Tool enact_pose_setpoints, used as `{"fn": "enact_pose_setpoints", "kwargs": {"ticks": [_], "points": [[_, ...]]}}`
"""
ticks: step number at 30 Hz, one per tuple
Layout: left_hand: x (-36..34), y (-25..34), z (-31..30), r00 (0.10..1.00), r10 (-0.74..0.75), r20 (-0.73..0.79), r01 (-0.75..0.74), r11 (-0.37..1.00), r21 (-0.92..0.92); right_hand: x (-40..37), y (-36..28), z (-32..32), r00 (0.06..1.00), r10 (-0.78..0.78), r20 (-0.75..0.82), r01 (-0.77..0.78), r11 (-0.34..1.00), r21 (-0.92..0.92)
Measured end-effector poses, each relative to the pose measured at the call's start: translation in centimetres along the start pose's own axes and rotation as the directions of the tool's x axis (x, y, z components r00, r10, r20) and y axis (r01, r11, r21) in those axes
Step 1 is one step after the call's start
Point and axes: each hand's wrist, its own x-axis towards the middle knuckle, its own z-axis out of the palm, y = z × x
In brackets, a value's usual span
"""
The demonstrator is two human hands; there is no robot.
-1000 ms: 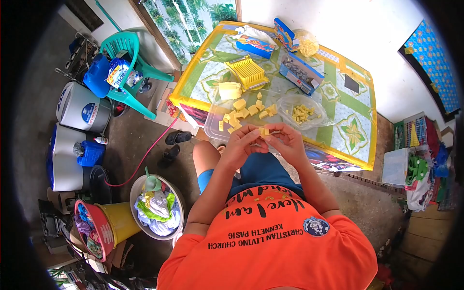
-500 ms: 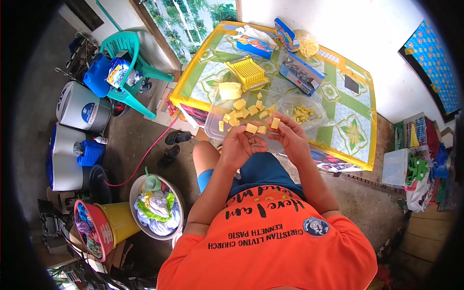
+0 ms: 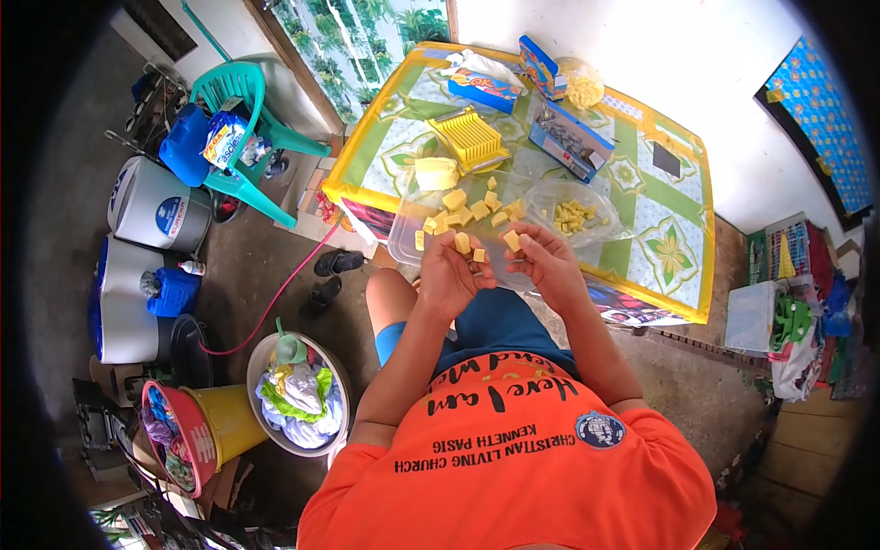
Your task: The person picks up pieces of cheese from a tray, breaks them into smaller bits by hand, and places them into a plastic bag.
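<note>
Two small yellow pieces (image 3: 463, 243) are held in the fingers of my left hand (image 3: 449, 275), above the near edge of a clear plastic tray (image 3: 400, 240). My right hand (image 3: 550, 266) pinches another yellow piece (image 3: 511, 240) between thumb and finger, a short way to the right. Several yellow chunks (image 3: 478, 210) lie in the tray behind my hands. A pale yellow block (image 3: 436, 173) sits at the tray's back left. Smaller yellow cubes (image 3: 575, 215) are in a clear container (image 3: 600, 195) to the right.
On the patterned table (image 3: 674, 257) stand a yellow slotted rack (image 3: 469, 139), blue boxes (image 3: 570, 139) and a bowl of yellow pieces (image 3: 584, 89). At the left are a green chair (image 3: 252, 174) and a basin of cloth (image 3: 301, 394). Plastic crates (image 3: 752, 316) stand at the right.
The two pieces in my left hand have shifted and turned. My right hand has lowered slightly and moved left, with its piece tilted differently.
</note>
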Motion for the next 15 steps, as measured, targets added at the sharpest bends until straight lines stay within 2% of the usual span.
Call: {"fn": "enact_pose_setpoints", "kwargs": {"ticks": [1,4,7,10,13,15], "points": [[0.1,-0.1,0.0,1.000,-0.008,-0.024,0.008,1.000,0.003,0.0,0.0,0.1,1.000,-0.003,-0.003,0.003,1.000,-0.022],[0.4,-0.4,-0.3,0.998,-0.019,0.053,0.018,1.000,0.018,-0.1,0.0,0.3,1.000,0.000,-0.013,-0.001,0.998,-0.070],[0.3,-0.6,0.1,1.000,-0.019,0.025,0.019,1.000,0.003,-0.2,0.0,0.5,1.000,0.006,-0.020,-0.008,0.996,-0.088],[0.3,-0.7,0.8,0.999,-0.015,-0.042,0.018,0.997,0.069,-0.2,0.1,0.4,1.000,-0.011,-0.012,0.010,0.991,-0.131],[0.8,-1.3,0.4,1.000,0.008,-0.004,-0.007,0.990,0.137,-0.1,0.2,0.3,1.000,-0.015,-0.013,0.013,0.981,-0.194],[0.6,-1.3,0.5,0.998,0.025,-0.058,-0.014,0.984,0.177,-0.2,0.1,0.4,0.999,-0.026,-0.027,0.019,0.973,-0.231]]}}
